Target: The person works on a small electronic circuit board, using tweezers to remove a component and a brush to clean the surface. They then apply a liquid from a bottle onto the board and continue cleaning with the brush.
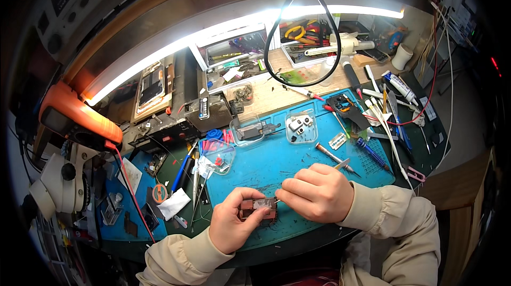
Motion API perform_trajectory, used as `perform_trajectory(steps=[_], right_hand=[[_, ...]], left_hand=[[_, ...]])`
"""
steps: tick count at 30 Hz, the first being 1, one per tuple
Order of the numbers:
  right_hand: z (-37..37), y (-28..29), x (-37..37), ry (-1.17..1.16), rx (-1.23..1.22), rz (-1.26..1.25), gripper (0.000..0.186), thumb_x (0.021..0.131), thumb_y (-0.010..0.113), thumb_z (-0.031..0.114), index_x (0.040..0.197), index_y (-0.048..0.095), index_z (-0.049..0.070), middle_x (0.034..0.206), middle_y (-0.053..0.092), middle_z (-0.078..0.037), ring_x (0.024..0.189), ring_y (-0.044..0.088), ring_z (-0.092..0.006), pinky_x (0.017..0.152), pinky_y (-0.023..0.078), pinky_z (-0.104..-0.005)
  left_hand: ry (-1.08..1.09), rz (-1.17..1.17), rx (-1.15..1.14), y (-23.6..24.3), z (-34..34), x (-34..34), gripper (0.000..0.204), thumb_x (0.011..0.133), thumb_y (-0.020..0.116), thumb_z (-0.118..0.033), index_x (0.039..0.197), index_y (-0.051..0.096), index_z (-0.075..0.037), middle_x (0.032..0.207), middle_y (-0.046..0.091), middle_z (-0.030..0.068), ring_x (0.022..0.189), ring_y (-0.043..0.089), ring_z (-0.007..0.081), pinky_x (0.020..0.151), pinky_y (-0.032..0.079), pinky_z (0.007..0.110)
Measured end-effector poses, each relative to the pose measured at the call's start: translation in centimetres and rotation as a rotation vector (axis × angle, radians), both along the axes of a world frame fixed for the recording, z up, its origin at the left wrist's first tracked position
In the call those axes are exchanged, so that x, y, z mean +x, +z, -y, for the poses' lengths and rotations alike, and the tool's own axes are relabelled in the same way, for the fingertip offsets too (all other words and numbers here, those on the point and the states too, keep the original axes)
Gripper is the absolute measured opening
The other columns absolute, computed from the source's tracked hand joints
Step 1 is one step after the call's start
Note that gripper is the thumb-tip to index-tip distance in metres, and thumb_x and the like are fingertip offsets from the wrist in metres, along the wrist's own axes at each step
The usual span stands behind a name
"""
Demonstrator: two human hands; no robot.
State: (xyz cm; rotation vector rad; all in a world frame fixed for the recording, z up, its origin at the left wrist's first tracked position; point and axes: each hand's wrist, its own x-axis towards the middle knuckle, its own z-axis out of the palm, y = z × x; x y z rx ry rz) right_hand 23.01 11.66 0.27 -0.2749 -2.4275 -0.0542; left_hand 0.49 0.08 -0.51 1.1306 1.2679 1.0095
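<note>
Gripping small reddish-brown rectangular block (261,205) w/ L hand (230,223)

Block's clamped b/w L thumb & fingers, over the blue work mat (255,171); can't tell if it rests on it. R hand (318,195) pinches a slim pale-ended tool (342,164), its tip at block's R edge; contact unclear. Just beyond R hand: brown-&-silver rod-like tool (327,153). Farther beyond grip: clear square plastic box (289,136) w/ small white parts (296,125). Beyond & R of R grip: blue-handled screwdriver (371,153).

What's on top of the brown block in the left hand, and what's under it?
The left hand has its thumb over part of the brown block; a greyish patch shows on top. Blue mat shows beyond it, but what's directly underneath is covered.
</note>
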Motion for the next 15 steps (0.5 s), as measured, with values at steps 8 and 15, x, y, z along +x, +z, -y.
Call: perform_trajectory(steps=[8, 15], right_hand=[[-0.4, -0.8, 0.1, 0.093, -0.247, -0.046, 0.019, 0.076, 0.072, 0.012, 0.096, 0.071, 0.009, 0.092, 0.063, -0.001, 0.079, 0.063, -0.0183, 0.065, 0.049, -0.0324], [-1.0, -1.0, 0.0, 0.181, -0.386, -0.084, 0.020, 0.077, 0.077, 0.007, 0.096, 0.071, 0.009, 0.093, 0.065, -0.002, 0.082, 0.065, -0.0215, 0.068, 0.053, -0.0354]], left_hand=[[-0.020, -0.051, 0.026, 0.1, 0.1, 0.0, 0.029, 0.103, 0.072, -0.002, 0.127, 0.057, 0.003, 0.111, 0.079, 0.0154, 0.102, 0.079, 0.0188, 0.082, 0.062, 0.028], [-0.031, -0.118, 0.030, 0.1, 0.1, -0.1, 0.028, 0.103, 0.072, -0.004, 0.127, 0.058, 0.003, 0.109, 0.081, 0.0156, 0.102, 0.079, 0.0177, 0.085, 0.063, 0.029]])
